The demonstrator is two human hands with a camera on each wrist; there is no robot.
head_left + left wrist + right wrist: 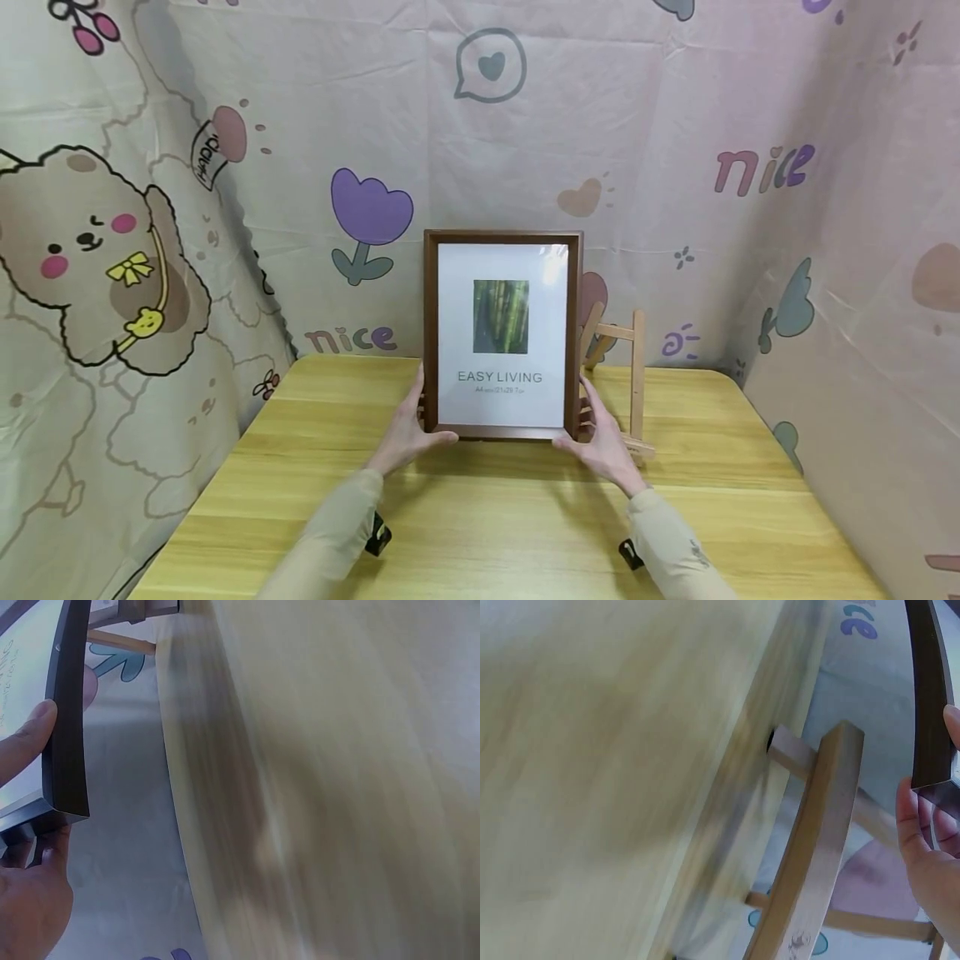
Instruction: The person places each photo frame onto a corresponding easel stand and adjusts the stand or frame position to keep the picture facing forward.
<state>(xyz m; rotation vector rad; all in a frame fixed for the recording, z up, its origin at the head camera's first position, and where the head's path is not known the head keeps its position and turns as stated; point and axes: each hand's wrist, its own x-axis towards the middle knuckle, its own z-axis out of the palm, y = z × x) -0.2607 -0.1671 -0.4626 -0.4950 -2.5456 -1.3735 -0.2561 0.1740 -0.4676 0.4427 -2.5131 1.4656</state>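
Observation:
A brown picture frame (501,408) stands upright between the two hands, its white sheet reading "EASY LIVING" under a green bamboo photo. My left hand (408,435) grips the lower left corner, thumb on the front and fingers at the side and behind. At the lower right corner my right hand (600,437) holds it likewise. Both wrist views show the frame's corner raised off the table. Behind the frame and to its right is a small wooden easel (637,375), partly hidden by it; its ledge (814,847) looms close in the right wrist view.
The wooden table (480,533) spreads under both arms, with its far edge near a printed cloth backdrop (495,150). Cloth also hangs along the left and right sides. Dark wrist straps (378,535) sit at the sleeves.

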